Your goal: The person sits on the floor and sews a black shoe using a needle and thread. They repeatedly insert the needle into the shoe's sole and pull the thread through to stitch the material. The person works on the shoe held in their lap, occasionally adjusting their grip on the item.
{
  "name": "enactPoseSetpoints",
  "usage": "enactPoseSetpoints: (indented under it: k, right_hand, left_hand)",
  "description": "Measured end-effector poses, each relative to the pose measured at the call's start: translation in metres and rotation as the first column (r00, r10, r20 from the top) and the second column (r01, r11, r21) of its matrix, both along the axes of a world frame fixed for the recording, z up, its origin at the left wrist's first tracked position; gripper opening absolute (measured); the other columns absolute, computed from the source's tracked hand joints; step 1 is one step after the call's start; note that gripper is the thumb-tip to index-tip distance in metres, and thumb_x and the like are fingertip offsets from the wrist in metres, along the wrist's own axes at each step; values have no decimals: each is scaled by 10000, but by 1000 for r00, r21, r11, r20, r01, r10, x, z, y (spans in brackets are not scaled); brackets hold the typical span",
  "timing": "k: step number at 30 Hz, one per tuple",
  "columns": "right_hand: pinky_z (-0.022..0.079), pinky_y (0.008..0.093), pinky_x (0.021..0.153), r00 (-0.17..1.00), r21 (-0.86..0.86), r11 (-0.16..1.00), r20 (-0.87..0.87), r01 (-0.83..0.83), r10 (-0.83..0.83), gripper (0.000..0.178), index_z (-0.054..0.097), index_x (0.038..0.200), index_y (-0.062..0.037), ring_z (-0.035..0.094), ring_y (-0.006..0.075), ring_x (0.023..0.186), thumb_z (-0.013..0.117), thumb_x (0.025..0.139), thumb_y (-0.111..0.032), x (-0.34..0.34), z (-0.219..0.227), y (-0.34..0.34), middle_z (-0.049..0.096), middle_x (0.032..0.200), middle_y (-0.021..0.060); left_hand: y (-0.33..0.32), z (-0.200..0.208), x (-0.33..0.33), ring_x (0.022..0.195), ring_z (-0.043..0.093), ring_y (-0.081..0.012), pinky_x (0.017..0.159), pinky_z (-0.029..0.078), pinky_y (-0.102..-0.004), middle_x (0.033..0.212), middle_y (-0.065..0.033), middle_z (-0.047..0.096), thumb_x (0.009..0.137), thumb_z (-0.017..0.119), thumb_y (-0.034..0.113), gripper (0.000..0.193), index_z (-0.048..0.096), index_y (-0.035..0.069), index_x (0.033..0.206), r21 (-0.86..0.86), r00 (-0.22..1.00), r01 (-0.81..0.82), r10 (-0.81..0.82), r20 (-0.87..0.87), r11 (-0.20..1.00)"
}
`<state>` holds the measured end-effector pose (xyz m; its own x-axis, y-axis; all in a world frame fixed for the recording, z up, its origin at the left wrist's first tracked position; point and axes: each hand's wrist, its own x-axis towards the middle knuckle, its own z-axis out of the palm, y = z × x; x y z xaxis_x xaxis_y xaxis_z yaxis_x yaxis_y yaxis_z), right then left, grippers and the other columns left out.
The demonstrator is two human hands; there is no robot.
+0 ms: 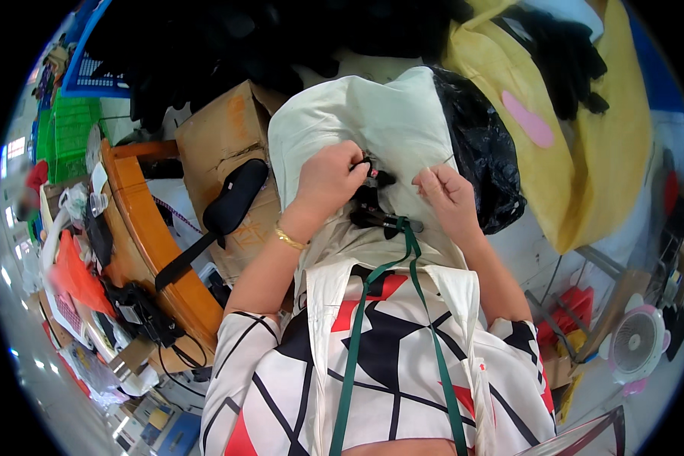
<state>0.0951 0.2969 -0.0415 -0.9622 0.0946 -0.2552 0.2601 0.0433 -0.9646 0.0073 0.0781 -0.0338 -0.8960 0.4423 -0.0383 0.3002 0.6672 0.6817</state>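
Note:
My left hand (333, 181) is closed over the pale cloth on my lap, its fingertips pinching a small black fabric piece (369, 169) with a reddish mark. To the right, my right hand (450, 199) is raised with thumb and forefinger pressed together. A thin dark line sticks up beside it, but what the fingers hold is too fine to make out. More black pieces (367, 199) lie between the hands on the white apron (403, 106). Below them, a dark-handled tool (391, 222) hangs on a green cord (413, 247) looped round my neck.
At left, a black padded piece with a strap (237, 196) lies on a cardboard box (224, 144), beside an orange wooden stool (148, 220). Right of my lap are a black plastic bag (486, 152) and a yellow sack (615, 152) bearing a pink insole shape (528, 119). A fan (635, 340) stands lower right.

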Motion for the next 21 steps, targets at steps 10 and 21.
enactPoseSetpoints:
  k: [10,21]
  right_hand:
    - [455,243,649,969,41,969,59,-244,242,203,631,926,16,532,90,678,690,943,-177,-16,12,-41,569,744,15]
    - [454,261,657,923,279,928,-226,-246,313,229,650,944,25,549,93,762,632,994,-197,-9,12,-58,630,875,0]
  left_hand:
    - [-39,17,35,625,504,-43,556,420,-209,752,26,589,929,705,182,183,588,46,895,496,800,-389,18,600,777]
    - [-54,16,50,738,590,-39,630,487,-193,901,10,672,961,683,200,155,650,72,1042,576,587,-514,-229,776,636]
